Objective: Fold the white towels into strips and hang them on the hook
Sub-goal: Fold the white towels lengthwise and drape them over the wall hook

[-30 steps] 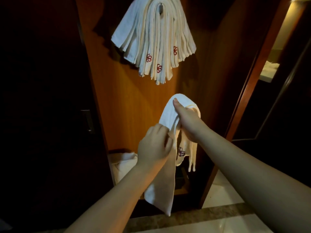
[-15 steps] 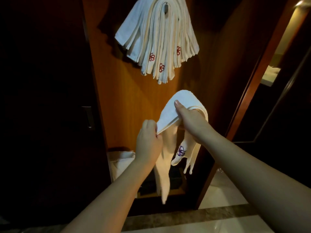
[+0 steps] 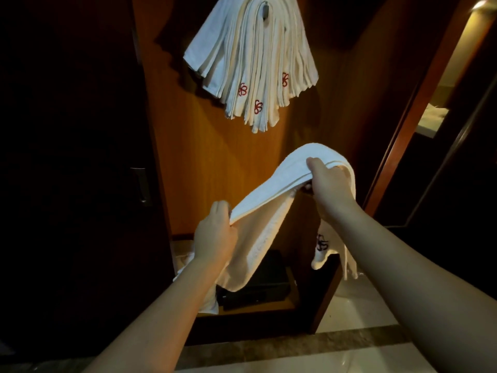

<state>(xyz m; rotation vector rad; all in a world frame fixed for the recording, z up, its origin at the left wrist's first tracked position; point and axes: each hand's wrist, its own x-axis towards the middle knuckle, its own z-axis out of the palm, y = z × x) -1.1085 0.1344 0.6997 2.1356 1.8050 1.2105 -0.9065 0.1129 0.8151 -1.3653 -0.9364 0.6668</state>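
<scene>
white terry towel (image 3: 279, 181) stretched as a folded strip between both hands. pinched at its lower end by the left hand (image 3: 215, 235), fingers curled round the edge, thumb side up. gripped at its higher end by the right hand (image 3: 329, 187), fingers curled over the fold, knuckles toward the camera. slack cloth sagging beneath the left grip in a loose loop down toward the forearm. past the right grip, draped over the back of the hand and hanging down in narrow tails, with a dark embroidered logo (image 3: 322, 242) showing on one tail below the wrist.

above the two grips, well apart from them: bundle of hung towels (image 3: 252, 63), many folded strips fanned out, looped over a small metal hook (image 3: 265, 9) on an orange-brown wooden panel (image 3: 193, 146). red flower marks near the lower ends of three strips.

below the grips: dark box (image 3: 258, 281) on a low wooden shelf, partly hidden by the sagging cloth. pale crumpled cloth (image 3: 185, 257) just behind the left wrist, too dim to tell more. left of the left grip, dark door with a metal handle (image 3: 141, 185). under the forearms, glossy pale floor (image 3: 363, 310) with a darker stone band.
</scene>
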